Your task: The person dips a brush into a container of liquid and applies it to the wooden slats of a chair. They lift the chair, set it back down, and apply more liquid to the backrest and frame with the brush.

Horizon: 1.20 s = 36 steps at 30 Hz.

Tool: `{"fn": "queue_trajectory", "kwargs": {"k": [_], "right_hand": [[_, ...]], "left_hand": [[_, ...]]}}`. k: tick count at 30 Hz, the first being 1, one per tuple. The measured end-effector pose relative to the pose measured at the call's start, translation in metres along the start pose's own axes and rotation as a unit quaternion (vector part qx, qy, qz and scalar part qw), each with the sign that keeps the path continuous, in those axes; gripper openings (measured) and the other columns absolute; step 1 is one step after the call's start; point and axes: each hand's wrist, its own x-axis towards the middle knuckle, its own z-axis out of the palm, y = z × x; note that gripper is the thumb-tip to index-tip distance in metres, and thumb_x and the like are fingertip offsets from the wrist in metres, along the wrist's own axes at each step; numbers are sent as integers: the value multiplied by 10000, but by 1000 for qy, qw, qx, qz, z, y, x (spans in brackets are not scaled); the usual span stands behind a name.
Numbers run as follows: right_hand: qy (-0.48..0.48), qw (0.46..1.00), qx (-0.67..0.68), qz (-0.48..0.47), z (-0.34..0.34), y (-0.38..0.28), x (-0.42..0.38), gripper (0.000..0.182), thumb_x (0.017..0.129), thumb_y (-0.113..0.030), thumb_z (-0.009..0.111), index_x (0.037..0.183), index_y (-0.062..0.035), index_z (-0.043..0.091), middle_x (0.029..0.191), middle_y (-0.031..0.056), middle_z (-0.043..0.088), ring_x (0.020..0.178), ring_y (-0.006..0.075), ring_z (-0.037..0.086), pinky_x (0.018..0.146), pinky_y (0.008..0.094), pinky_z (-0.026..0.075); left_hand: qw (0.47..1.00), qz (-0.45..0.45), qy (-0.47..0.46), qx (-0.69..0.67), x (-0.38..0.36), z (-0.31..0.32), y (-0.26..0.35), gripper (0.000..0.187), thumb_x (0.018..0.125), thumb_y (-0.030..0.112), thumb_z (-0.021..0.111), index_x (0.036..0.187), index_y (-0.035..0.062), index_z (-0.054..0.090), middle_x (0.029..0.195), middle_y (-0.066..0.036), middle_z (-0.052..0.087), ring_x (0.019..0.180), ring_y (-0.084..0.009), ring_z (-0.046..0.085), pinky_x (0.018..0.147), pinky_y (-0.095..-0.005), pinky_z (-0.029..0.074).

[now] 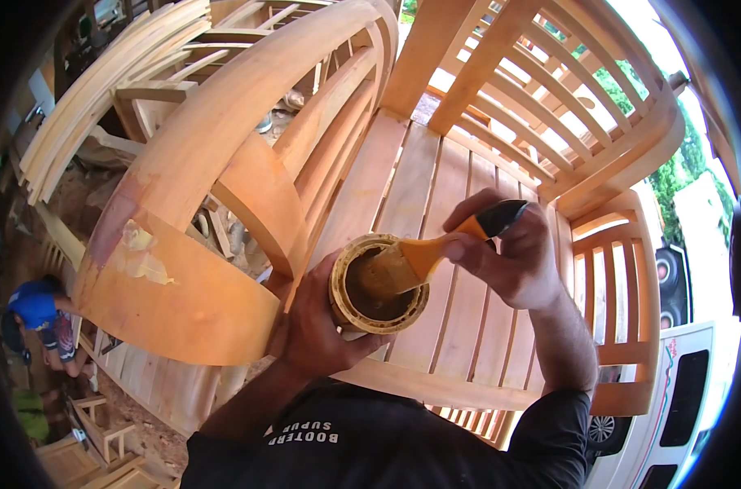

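Observation:
My left hand [312,319] is wrapped round a round open can [352,316] that is partly filled with a brown liquid. In my right hand [513,259] is a paintbrush [426,256] with an orange handle and a black end, gripped between thumb and fingers. Its wide bristle head dips into the mouth of the can, tilted towards the left. Beneath both hands lies the slatted seat of a wooden bench [460,326]. Left of the can, the broad curved armrest [199,306] bears a pale, rough patch and a darker stain.
A slatted wooden back [542,90] rises at the upper right. Curved wooden pieces [114,98] are piled at the upper left. A person in a blue shirt [35,305] crouches at the far left. A white van [672,407] stands at the lower right.

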Motion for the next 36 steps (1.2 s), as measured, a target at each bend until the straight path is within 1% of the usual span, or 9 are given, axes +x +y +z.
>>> {"fn": "queue_trajectory", "kwargs": {"k": [4, 7, 11, 20, 23, 26, 29, 32, 36], "right_hand": [[56, 996, 35, 63, -9, -5, -13, 138, 929, -117, 803, 916, -2, 729, 905, 60, 709, 762, 112, 649, 659, 279, 501], [93, 993, 16, 67, -16, -8, -19, 162, 934, -135, 802, 912, 7, 728, 894, 63, 710, 736, 114, 653, 640, 275, 501], [94, 993, 13, 77, -24, -15, -19, 167, 940, -135, 794, 893, 11, 725, 866, 61, 702, 641, 103, 638, 570, 261, 488], [109, 990, -5, 88, -29, -21, -18, 191, 938, -131, 793, 887, 32, 708, 805, 66, 701, 624, 99, 654, 548, 248, 502], [106, 993, -19, 56, -31, -20, -17, 194, 933, -132, 798, 893, 35, 708, 799, 68, 702, 627, 99, 655, 551, 248, 505], [116, 991, -16, 71, -32, -26, -17, 176, 919, -119, 806, 906, 30, 713, 804, 69, 704, 635, 95, 657, 550, 246, 504], [176, 981, 19, 76, -30, -38, -18, 154, 907, -94, 802, 923, 34, 717, 806, 66, 706, 661, 107, 666, 564, 265, 514], [174, 985, 4, -4, -31, -39, -24, 152, 860, -55, 817, 951, 28, 728, 847, 92, 714, 692, 161, 696, 593, 289, 531], [-86, 992, -47, -82, -44, -35, -9, 263, 755, 20, 834, 1002, -8, 747, 936, 134, 716, 785, 255, 724, 650, 312, 556]], "left_hand": [[1000, 14, 3, 4, 2, 1, -3, 1079, 626, 237, 999, 1487, -6, 396, 1386, -187, 572, 1279, -361, 590, 1076, -454, 472], [1000, 6, 5, 6, 2, 2, -2, 1072, 627, 244, 998, 1484, -4, 403, 1384, -188, 575, 1276, -365, 591, 1072, -458, 473], [1000, 3, 7, -7, 2, 3, -3, 1058, 633, 254, 995, 1478, -5, 413, 1380, -191, 580, 1273, -367, 592, 1067, -465, 477], [1000, 0, -2, 12, 0, 0, -4, 1064, 641, 269, 995, 1485, -6, 408, 1376, -188, 578, 1282, -366, 583, 1084, -466, 464], [1000, -3, -1, 17, -1, 0, -4, 1065, 641, 269, 995, 1487, -3, 406, 1383, -187, 570, 1292, -363, 575, 1092, -464, 457], [1000, -3, -2, 27, -1, -1, -3, 1068, 642, 267, 994, 1490, -2, 404, 1391, -188, 564, 1298, -362, 571, 1092, -462, 458], [1000, -1, -1, 22, -1, 0, -3, 1070, 641, 265, 993, 1492, -1, 402, 1393, -186, 564, 1301, -362, 568, 1093, -464, 457], [1000, 5, -1, 22, -1, 0, -3, 1073, 640, 264, 993, 1494, 0, 400, 1395, -185, 563, 1302, -364, 567, 1095, -466, 455], [1000, 6, -4, 19, 0, 0, -3, 1080, 637, 263, 994, 1497, -1, 396, 1397, -186, 564, 1302, -362, 568, 1095, -467, 454]]}}
